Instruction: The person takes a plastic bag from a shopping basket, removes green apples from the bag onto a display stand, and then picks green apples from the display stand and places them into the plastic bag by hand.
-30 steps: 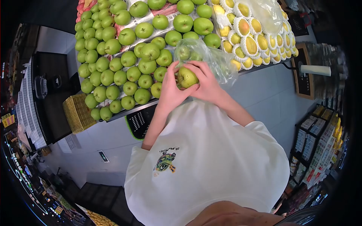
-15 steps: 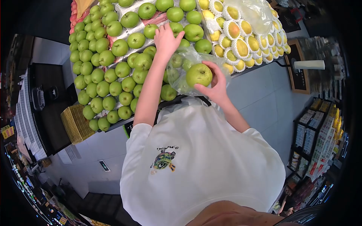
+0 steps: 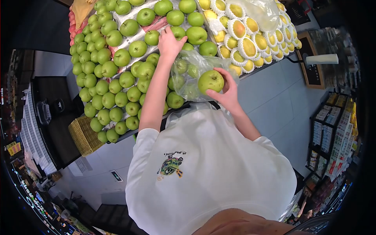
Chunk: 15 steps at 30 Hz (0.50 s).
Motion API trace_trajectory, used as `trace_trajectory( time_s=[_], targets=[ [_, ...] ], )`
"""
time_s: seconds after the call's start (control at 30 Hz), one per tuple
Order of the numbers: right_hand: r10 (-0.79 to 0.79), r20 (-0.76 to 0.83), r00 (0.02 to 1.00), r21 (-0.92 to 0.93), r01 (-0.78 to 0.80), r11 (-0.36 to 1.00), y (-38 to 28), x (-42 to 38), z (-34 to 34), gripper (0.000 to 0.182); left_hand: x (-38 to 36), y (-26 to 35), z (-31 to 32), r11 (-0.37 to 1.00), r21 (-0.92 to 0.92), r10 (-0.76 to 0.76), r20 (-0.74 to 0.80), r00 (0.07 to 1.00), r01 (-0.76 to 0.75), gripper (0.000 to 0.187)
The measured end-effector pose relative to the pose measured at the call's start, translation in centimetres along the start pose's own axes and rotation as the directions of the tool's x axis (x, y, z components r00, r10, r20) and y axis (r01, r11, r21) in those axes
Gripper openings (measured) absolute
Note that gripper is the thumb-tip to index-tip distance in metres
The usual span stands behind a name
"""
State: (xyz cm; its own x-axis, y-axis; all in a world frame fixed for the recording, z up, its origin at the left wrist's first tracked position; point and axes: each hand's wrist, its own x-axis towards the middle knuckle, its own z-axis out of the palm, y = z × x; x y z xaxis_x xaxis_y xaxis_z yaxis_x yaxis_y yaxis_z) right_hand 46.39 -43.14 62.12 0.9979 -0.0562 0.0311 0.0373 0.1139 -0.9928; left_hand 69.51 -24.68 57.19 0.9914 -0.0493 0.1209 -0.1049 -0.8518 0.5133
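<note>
My left hand (image 3: 169, 44) reaches palm down onto the sloping display, its fingers and thumb on two sides of a green apple (image 3: 178, 32) lying among the others. My right hand (image 3: 228, 91) is closed round another green apple (image 3: 211, 82), thumb underneath and fingers along its far right side. A thin clear plastic bag (image 3: 190, 89) hangs by the right hand, partly behind the held apple. More green apples show through the film.
Rows of green apples (image 3: 108, 69) cover the display to the left. Yellow fruit in white foam nets (image 3: 249, 47) fills the neighbouring section on the right. A wicker basket (image 3: 84, 135) stands at the lower left, and stocked shelves (image 3: 328, 129) stand on the right.
The whole view has shifted slightly. Both hands stay much as they were: the left at the same apple, the right holding its apple beside the bag.
</note>
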Motion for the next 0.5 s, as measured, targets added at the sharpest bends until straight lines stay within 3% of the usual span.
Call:
trace_trajectory(
  time_s=[0.17,0.37,0.43,0.5],
  targets=[
    [-0.027,0.040,0.999,0.042,0.025,0.999,0.2,0.5,-0.1,0.081,0.2,-0.1,-0.2,1.000,0.018,-0.014,0.019,1.000,0.014,0.096],
    [-0.026,0.050,0.998,0.043,0.024,0.999,0.0,0.6,0.2,0.084,-1.5,-1.5,-2.3,0.987,-0.158,0.040,0.051,0.998,-0.032,0.099],
    [-0.021,0.052,0.998,0.055,0.018,0.998,0.3,0.5,-0.2,0.080,-3.5,-2.5,-3.8,0.962,-0.250,0.090,-0.079,0.993,-0.107,0.090],
    [-0.004,0.024,1.000,0.074,0.002,0.997,0.5,0.3,-0.5,0.080,-5.9,-3.6,-5.7,0.947,-0.309,0.041,-0.168,0.985,-0.092,0.076]
  ],
)
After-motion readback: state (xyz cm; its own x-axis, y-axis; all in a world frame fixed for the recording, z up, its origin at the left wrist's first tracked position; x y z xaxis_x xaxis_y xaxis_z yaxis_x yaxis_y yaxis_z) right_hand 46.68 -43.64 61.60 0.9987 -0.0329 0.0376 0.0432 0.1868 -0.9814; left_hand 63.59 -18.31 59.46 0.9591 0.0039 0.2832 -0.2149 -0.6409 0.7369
